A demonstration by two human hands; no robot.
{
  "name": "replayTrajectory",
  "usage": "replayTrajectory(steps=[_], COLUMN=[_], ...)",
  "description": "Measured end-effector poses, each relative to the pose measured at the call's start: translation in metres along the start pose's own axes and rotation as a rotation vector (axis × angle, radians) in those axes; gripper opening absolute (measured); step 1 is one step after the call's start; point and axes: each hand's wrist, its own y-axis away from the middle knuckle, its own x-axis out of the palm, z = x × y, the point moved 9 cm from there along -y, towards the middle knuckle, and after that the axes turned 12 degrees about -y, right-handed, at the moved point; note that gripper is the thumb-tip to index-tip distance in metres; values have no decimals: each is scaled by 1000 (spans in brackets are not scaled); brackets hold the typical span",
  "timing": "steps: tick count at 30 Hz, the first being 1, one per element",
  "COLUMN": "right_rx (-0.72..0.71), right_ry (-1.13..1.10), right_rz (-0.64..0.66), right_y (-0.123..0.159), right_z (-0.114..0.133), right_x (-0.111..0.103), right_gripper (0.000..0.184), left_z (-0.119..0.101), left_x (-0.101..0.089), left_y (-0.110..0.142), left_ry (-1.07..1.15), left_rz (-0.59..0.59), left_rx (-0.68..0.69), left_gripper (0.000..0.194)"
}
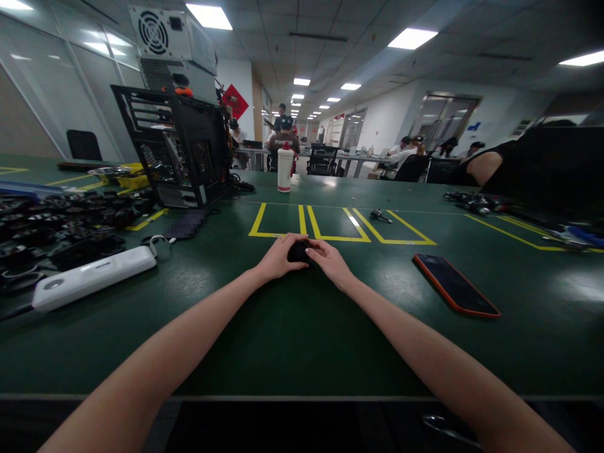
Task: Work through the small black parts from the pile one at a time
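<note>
Between my two hands is a small black object, partly covered by fingers, so its exact kind does not show. My left hand curls round it from the left, thumb below and fingers over the top. From the right, my right hand presses its thumb and fingers against the object's side. Both hands are low over the green table, just in front of yellow tape outlines. A small black part lies within the right-hand outline.
At left are a white power strip, a heap of black parts and an open computer case. A phone with an orange edge lies at right. Farther back stands a white cup. A person in black sits at right.
</note>
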Motion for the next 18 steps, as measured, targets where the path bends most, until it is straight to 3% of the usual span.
replayTrajectory(steps=[6,11,18], right_rx=[-38,-87,5], right_ry=[-55,22,36], right_rz=[52,-8,-20], right_y=[8,6,0], right_z=[5,11,-2], right_x=[6,2,-2], right_gripper=[26,14,31], left_z=[1,-1,1], left_x=[0,0,1], left_y=[0,-1,-1], left_ry=[0,-3,-6], left_rz=[-5,-2,2], left_rx=[1,2,6], left_gripper=[58,59,59])
